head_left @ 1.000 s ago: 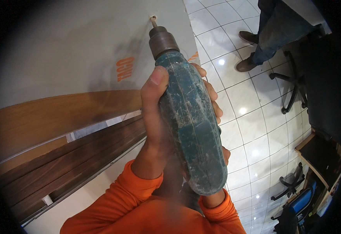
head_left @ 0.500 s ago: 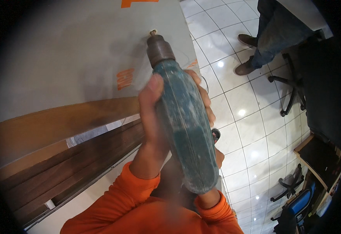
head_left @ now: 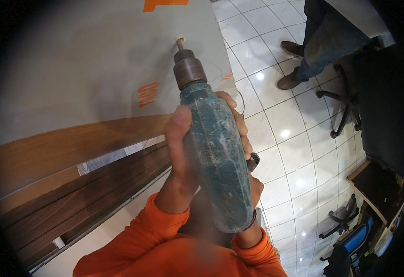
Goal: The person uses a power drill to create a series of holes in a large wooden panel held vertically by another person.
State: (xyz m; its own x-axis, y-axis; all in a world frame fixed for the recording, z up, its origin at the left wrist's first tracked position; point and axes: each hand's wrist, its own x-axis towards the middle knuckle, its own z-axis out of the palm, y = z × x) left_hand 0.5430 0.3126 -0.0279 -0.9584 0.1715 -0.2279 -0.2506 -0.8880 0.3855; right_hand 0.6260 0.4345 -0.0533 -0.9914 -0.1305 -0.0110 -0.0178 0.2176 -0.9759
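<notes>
A worn teal power drill (head_left: 218, 161) points away from me, its metal chuck (head_left: 190, 71) at the far end. From the chuck a slim bit (head_left: 179, 45) reaches a small, rough-edged hole (head_left: 181, 39) in a grey panel (head_left: 95, 64). My left hand (head_left: 176, 143) is wrapped round the front of the drill's body, thumb on the left side and fingertips showing on the right. Near the back, my right hand (head_left: 256, 188) is closed at the drill's underside; the body hides most of its fingers and the grip.
Orange markings (head_left: 148, 94) lie on the panel, above a wooden edge (head_left: 86, 134) and dark brown slats (head_left: 91, 194). White floor tiles (head_left: 285, 152) stretch to the right. Another person's legs (head_left: 331, 41) stand at upper right, near office chair bases (head_left: 345, 104) and a blue chair (head_left: 356, 237).
The drill has come back toward me, away from the panel. More of the bit now shows between chuck and hole. Both hands keep their hold.
</notes>
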